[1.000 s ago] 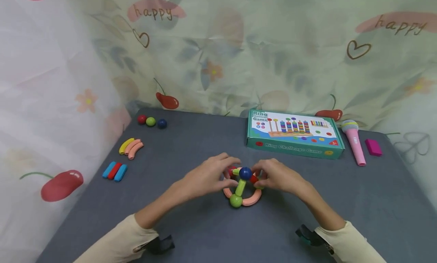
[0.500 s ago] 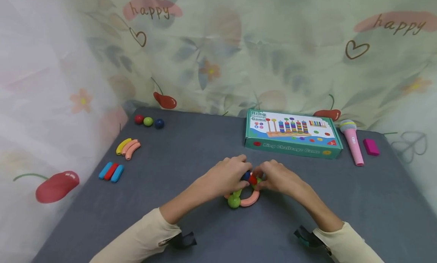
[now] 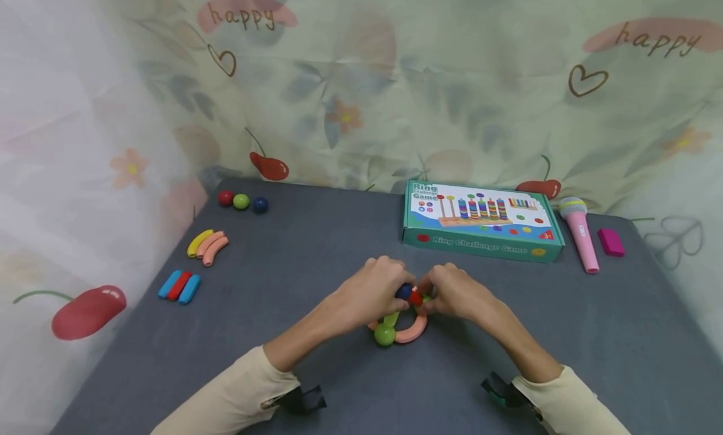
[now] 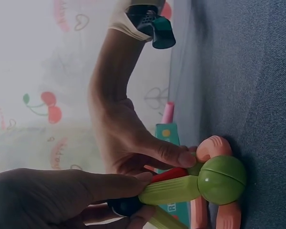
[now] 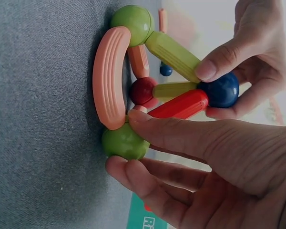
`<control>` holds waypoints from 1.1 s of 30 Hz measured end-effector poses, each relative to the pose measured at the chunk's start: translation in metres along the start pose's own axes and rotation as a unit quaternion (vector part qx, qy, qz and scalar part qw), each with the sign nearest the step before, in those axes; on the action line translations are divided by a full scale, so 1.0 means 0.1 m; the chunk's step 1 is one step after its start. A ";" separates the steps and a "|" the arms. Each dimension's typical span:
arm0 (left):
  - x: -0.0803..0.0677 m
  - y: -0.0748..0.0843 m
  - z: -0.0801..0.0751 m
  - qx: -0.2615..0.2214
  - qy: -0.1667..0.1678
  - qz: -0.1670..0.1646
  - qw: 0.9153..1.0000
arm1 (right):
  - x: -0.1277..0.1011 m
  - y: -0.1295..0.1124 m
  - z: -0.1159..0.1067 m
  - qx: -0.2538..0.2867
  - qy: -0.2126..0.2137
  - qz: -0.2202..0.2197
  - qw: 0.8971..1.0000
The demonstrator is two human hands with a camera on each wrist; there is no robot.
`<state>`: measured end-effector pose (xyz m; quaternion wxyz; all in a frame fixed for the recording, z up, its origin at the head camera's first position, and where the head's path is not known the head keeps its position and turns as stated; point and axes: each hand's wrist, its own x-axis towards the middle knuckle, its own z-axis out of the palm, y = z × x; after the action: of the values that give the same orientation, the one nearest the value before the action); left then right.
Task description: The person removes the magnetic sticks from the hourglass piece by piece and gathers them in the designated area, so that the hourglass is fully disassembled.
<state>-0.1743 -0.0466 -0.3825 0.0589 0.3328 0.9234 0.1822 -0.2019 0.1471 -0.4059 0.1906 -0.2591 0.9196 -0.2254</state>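
Head view shows us both hands meeting over a small toy frame (image 3: 398, 319) of sticks and balls, standing near the middle of the grey counter (image 3: 316, 247). Our left hand (image 3: 369, 294) has its grip closed on the dark blue ball (image 3: 403, 290) at the top of the frame; in the right wrist view the thumb and fingers pinch that ball (image 5: 221, 90), where a light green stick (image 5: 174, 55) and a red stick (image 5: 178, 105) meet it. Our right hand (image 3: 454, 294) holds the frame from the right, its fingers curled around the lower green ball (image 5: 125, 141) with one finger lying along the red stick. A curved peach piece (image 5: 108, 78) rests on the counter and joins that ball to a second green ball (image 5: 132, 22).

Far left on the counter lie three loose balls (image 3: 241, 201), three curved pieces (image 3: 206, 247) and three straight sticks (image 3: 179, 286). Far right sit a game box (image 3: 480, 220), a pink toy microphone (image 3: 580, 233) and a pink block (image 3: 611, 241).
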 end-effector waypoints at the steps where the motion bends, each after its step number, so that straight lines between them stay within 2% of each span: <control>1: 0.00 0.01 0.00 0.006 0.000 0.001 1.000 | 0.00 0.00 0.00 0.000 0.001 -0.002 1.000; 6: -0.01 0.05 0.00 0.037 0.011 0.018 0.999 | 0.00 0.02 0.02 -0.004 0.004 -0.002 1.000; 10: -0.02 0.07 0.03 0.059 0.031 0.018 0.998 | 0.01 0.00 0.01 -0.009 0.005 0.006 1.000; 18: -0.06 0.06 0.09 0.048 0.067 0.028 0.996 | 0.01 -0.03 0.01 -0.009 0.007 0.020 1.000; 22: -0.12 0.03 0.05 0.043 0.080 0.032 0.995 | 0.01 -0.06 0.02 -0.003 0.005 0.015 1.000; 29: -0.24 -0.03 -0.10 0.020 0.091 0.003 0.996 | 0.02 -0.07 0.02 -0.015 -0.003 0.006 1.000; 33: -0.32 -0.13 -0.13 0.004 0.115 -0.026 0.993 | 0.02 -0.08 0.03 -0.015 -0.005 0.017 1.000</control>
<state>-0.1603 -0.0805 -0.3758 -0.0447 0.2860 0.9330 0.2137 -0.1991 0.1391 -0.4054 0.1952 -0.2473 0.9262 -0.2070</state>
